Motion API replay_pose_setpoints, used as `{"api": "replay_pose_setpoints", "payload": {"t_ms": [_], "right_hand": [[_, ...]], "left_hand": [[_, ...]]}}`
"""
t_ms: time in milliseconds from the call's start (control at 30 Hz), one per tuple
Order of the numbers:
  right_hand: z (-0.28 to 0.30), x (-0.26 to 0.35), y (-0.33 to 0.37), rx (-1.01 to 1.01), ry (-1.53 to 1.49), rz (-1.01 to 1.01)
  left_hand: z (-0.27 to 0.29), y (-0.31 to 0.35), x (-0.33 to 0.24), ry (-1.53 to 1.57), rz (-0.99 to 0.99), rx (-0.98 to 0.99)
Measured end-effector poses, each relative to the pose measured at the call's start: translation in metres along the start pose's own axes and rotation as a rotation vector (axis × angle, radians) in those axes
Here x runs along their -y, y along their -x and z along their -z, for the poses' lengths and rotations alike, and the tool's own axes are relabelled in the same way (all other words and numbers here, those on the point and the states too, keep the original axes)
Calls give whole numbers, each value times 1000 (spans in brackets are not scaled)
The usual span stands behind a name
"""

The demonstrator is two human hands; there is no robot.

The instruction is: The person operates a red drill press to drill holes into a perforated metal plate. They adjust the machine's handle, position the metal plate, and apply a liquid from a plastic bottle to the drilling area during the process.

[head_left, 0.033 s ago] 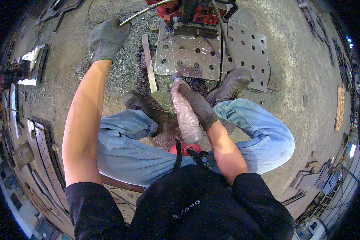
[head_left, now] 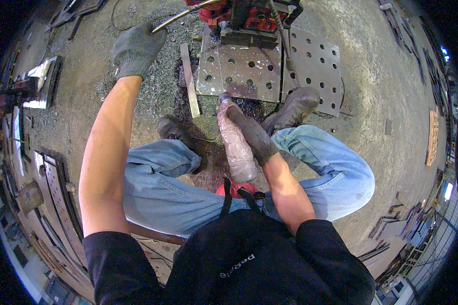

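Note:
In a dark grey knit glove, my left hand [head_left: 137,50] is closed round the end of a curved metal lever [head_left: 184,16], which runs to a red machine [head_left: 254,19] at the far middle. My right hand [head_left: 254,133], gloved too, grips a crinkled plastic bottle [head_left: 234,138] with a pinkish tint. The bottle slants between my knees, its dark capped neck pointing away toward a metal plate with round holes [head_left: 239,68]. Its base is near a red item [head_left: 244,189] at my waist, partly hidden by black straps.
A flat metal strip [head_left: 190,81] lies left of the holed plate. Metal shavings [head_left: 163,84] cover the floor around it. My boots [head_left: 299,104] flank the bottle, one close to the plate's right part. A hose [head_left: 286,46] drops from the machine. Metal stock [head_left: 56,188] lies at the left.

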State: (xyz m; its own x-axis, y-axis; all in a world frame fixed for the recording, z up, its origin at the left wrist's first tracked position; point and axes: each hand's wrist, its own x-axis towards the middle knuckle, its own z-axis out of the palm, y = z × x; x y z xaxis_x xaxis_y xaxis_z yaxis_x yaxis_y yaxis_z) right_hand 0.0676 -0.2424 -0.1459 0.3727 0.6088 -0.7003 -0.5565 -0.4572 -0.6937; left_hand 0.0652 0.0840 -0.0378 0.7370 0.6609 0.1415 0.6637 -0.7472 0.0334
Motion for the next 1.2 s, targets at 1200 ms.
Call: {"api": "replay_pose_setpoints", "payload": {"t_ms": [1200], "right_hand": [[-1,10,3,-85,177,-33]], "left_hand": [[-8,-1,5,30,-9,0]]}}
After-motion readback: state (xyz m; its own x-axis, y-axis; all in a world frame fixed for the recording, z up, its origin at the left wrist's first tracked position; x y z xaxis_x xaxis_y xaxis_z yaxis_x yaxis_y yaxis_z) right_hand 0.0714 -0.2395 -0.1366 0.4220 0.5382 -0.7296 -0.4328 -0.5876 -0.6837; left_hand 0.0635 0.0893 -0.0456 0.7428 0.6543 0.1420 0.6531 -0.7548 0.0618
